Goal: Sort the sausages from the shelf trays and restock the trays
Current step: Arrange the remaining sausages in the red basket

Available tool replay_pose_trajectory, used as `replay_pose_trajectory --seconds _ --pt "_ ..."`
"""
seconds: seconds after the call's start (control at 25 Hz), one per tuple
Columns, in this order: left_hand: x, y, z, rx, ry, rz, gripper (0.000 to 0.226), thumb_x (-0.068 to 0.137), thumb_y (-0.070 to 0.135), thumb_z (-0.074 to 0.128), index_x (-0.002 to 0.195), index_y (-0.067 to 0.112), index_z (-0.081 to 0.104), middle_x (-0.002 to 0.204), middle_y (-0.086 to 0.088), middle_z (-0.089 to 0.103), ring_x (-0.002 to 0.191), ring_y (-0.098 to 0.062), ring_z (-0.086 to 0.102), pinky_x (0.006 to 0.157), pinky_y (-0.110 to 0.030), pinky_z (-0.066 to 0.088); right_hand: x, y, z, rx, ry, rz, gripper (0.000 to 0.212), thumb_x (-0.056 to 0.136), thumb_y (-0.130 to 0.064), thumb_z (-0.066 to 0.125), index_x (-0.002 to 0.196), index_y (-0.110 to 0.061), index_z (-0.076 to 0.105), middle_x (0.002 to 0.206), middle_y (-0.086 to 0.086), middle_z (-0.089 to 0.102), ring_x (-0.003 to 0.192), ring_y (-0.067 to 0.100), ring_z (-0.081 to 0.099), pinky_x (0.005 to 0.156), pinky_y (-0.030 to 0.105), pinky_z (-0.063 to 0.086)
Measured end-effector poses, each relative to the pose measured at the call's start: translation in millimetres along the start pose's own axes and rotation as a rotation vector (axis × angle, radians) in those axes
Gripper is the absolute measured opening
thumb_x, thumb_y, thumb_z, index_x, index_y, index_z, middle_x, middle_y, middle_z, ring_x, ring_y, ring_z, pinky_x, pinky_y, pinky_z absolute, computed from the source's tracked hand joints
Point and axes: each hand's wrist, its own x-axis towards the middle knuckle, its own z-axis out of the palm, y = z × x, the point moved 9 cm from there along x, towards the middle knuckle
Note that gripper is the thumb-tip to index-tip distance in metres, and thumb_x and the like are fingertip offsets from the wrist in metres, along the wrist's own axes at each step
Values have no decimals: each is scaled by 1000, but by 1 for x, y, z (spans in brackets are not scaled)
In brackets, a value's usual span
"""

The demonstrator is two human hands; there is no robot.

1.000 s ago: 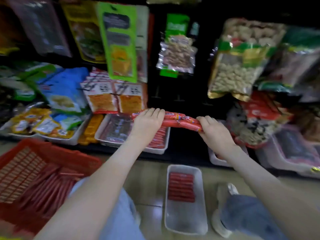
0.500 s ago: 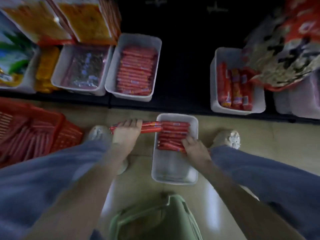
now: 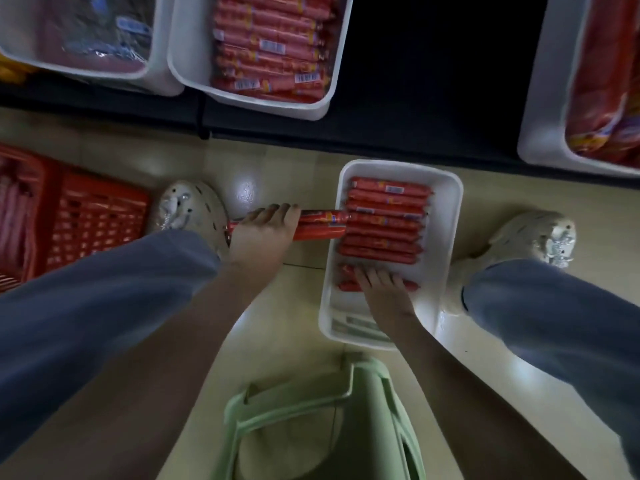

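A white tray (image 3: 446, 216) lies on the floor between my feet, holding a row of red sausages (image 3: 384, 220). My left hand (image 3: 263, 233) grips a bundle of red sausages (image 3: 320, 225) just left of the tray, their ends reaching its rim. My right hand (image 3: 381, 289) rests on the nearest sausages (image 3: 346, 284) inside the tray, fingers curled over them. On the dark shelf above, another white tray (image 3: 187, 64) is filled with red sausages (image 3: 270, 46), and a tray (image 3: 540, 109) at the far right holds red packs.
A red plastic basket (image 3: 86, 216) with pink sausages stands on the floor at left. A pale green stool (image 3: 322, 424) is below me. My shoes (image 3: 187, 209) flank the floor tray. A further shelf tray (image 3: 152, 57) holds dark packets.
The view has dropped closer to the floor. My right hand has slid down the tray onto the nearest sausages. My left hand still holds its bundle beside the tray.
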Motion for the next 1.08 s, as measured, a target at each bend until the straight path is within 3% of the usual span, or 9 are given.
replay_pose_trajectory --seconds 0.12,0.2,0.28,0.48,0.64,0.76,0.84,0.96,1.08 --pt "-1 2 6 -42 3 16 30 78 9 43 87 13 71 73 -1 69 59 -17 65 52 -24 47 3 3 8 -93 -29 -62 68 59 -28 75 125 -24 59 102 -2 65 87 20 55 72 35 47" --pt "1 3 6 -41 -11 29 27 74 10 49 88 13 72 73 -1 69 60 -17 66 51 -23 47 4 7 3 -151 59 -62 60 77 -22 54 136 -24 46 113 -2 62 99 22 48 86 41 44" --pt "2 6 6 -47 -40 33 26 67 11 58 88 13 72 73 -1 69 59 -16 65 49 -23 46 5 18 3 -142 78 7 59 82 -15 43 140 -21 38 118 1 61 106 24 51 95 45 42" --pt "-1 19 9 -127 -55 47 31 75 9 44 91 8 71 76 -6 70 60 -23 67 49 -25 48 3 31 13 -48 -55 41 70 70 -22 52 138 -23 35 122 6 61 106 27 53 79 46 52" --pt "2 34 8 -110 -73 84 30 72 8 45 85 11 72 75 -2 70 60 -19 66 50 -24 48 5 45 -20 189 189 33 85 75 -11 65 148 -19 23 139 12 47 118 29 44 93 50 46" --pt "11 59 13 -168 -103 139 27 76 7 43 81 11 70 72 -3 69 59 -20 65 51 -25 49 -13 76 -67 501 391 122 89 77 -22 65 148 -22 12 145 13 36 123 27 29 104 47 32" --pt "16 82 17 -193 -154 184 21 68 8 54 83 11 68 73 -3 69 61 -21 65 53 -27 50 -20 88 -86 567 370 75 94 72 -37 60 148 -28 6 146 9 33 128 26 29 107 43 25" --pt "17 127 26 -235 -233 260 21 67 9 54 83 12 67 71 -3 67 62 -20 64 56 -27 50 -20 73 -74 439 213 -106 94 71 -52 58 150 -19 19 142 9 44 129 28 41 108 45 33" --pt "-1 177 44 -247 -384 357 26 69 17 51 84 14 71 69 0 67 62 -16 63 60 -24 50 -27 60 -40 375 185 -21 80 66 -27 79 135 -1 47 119 17 63 105 34 63 92 42 49"
